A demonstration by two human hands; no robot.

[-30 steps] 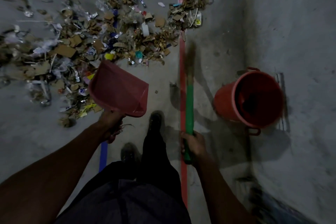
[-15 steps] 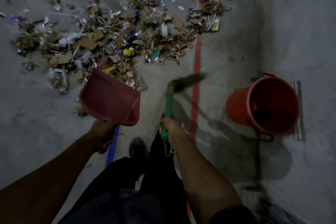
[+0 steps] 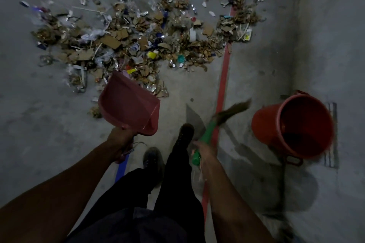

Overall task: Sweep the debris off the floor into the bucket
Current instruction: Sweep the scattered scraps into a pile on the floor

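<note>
Underfoot, a wide scatter of debris (image 3: 138, 41) — torn brown cardboard, scraps of clear plastic, bits of foil and coloured wrappers — covers the grey concrete floor (image 3: 39, 124) ahead of a person seen from above in dim light. Held by its handle in the left hand (image 3: 120, 140), whose fingers are wrapped round the grip, a pink plastic dustpan (image 3: 129, 107) hangs tilted above the floor, its open mouth facing the near edge of the litter. Gripped in the right hand (image 3: 205, 152), fingers curled about the shaft, a short hand broom with a green plastic handle (image 3: 204, 134) angles up and to the right, its brown bristle head (image 3: 233, 111) blurred and lying over a red floor line (image 3: 224, 77). Well off to the right of the rubbish, a round orange plastic bucket (image 3: 264, 124) with side lugs stands upright close beside a grey concrete wall (image 3: 335, 45); its inside is dark, and whether it holds anything cannot be told. A blue floor line (image 3: 121, 165) runs up beneath the left wrist and shows again among the litter farther off. Between the two forearms the person's dark trousers (image 3: 173, 183) and dark shoes (image 3: 185, 134) are visible — one foot set ahead of the other, the forward one just beside the broom.
</note>
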